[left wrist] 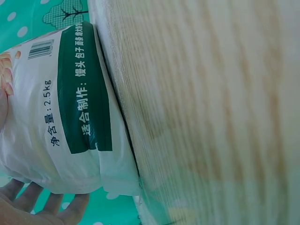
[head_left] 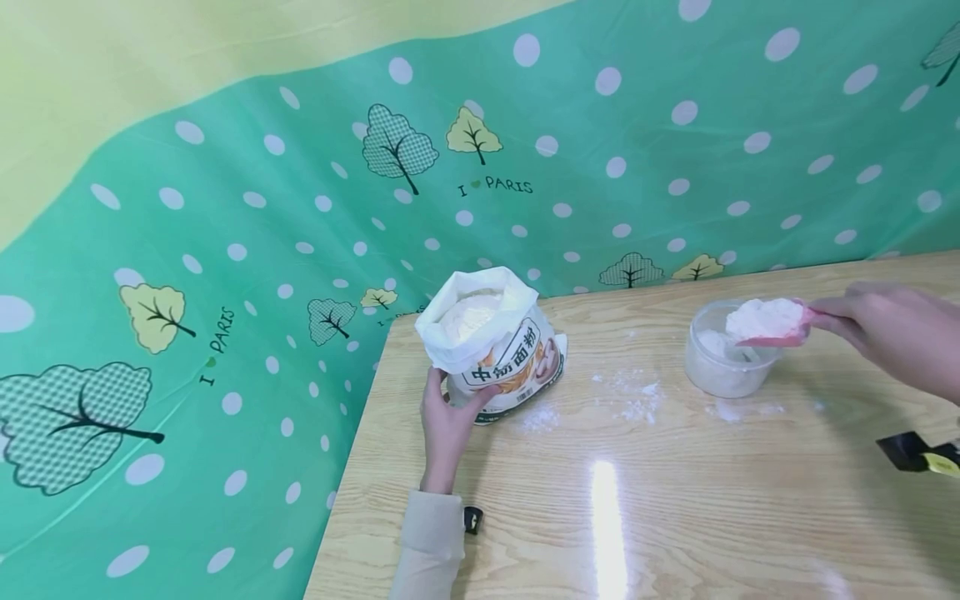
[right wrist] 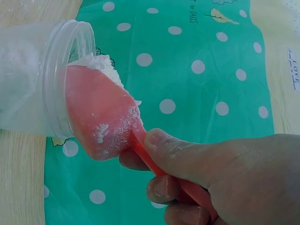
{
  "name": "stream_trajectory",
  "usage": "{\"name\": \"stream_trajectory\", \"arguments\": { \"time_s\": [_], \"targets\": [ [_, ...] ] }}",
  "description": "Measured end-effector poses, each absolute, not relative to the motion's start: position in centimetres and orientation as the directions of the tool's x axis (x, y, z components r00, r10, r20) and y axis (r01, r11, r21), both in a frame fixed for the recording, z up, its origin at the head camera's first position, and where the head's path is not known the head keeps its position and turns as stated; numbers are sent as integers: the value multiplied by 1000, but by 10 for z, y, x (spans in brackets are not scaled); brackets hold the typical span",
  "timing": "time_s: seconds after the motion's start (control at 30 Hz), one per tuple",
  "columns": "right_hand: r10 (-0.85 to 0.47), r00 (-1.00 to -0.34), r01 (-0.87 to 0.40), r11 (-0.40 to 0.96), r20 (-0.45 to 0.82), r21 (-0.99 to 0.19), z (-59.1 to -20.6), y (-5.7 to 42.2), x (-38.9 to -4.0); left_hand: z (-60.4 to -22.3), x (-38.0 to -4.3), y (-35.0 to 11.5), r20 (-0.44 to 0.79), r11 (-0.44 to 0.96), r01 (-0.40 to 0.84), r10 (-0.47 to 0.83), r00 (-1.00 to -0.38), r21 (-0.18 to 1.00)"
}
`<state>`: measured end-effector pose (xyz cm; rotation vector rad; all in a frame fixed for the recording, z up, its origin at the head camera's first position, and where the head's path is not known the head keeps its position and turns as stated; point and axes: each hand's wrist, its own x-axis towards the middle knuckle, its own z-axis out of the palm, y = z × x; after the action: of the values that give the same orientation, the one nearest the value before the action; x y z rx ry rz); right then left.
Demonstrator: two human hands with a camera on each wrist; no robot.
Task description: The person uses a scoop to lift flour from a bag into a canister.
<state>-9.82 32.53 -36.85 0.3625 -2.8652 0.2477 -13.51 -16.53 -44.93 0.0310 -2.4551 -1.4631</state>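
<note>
A white bag of flour [head_left: 517, 354] stands on the table with its top rolled open and flour showing inside. My left hand [head_left: 450, 417] grips its lower side, thumb on the front and fingers round the far side, as the left wrist view shows of the fingers [left wrist: 49, 206]. On the right, my right hand [head_left: 900, 333] holds a pink scoop [right wrist: 101, 110] by its handle, heaped with flour [head_left: 765, 319]. The scoop is over the rim of a clear round plastic container [head_left: 723, 379], which has some flour in it.
Spilled flour [head_left: 637, 404] dusts the wooden table [head_left: 540, 517] between bag and container. A green dotted cloth [head_left: 285, 208] hangs behind and to the left. Black straps show near both wrists, one with a yellow part [head_left: 941, 464] at the right.
</note>
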Motion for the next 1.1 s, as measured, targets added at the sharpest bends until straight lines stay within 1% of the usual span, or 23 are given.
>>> {"name": "stream_trajectory", "arguments": {
  "time_s": [0.13,0.3,0.6,1.1],
  "targets": [
    [-213,-952,-247,958,221,-142,-365,324,-102,-449,-136,-165,233,489,127,-162,-959,863],
    [-214,-953,-247,959,212,-141,-364,324,-104,-450,-136,-165,251,496,145,-154,-956,856],
    [-234,-957,-254,962,172,-102,-360,321,-101,-449,-135,-165,243,492,135,-160,-957,860],
    [-248,-947,-272,958,205,-95,-361,319,-101,-448,-134,-164,249,491,143,-159,-955,860]
  ]
}}
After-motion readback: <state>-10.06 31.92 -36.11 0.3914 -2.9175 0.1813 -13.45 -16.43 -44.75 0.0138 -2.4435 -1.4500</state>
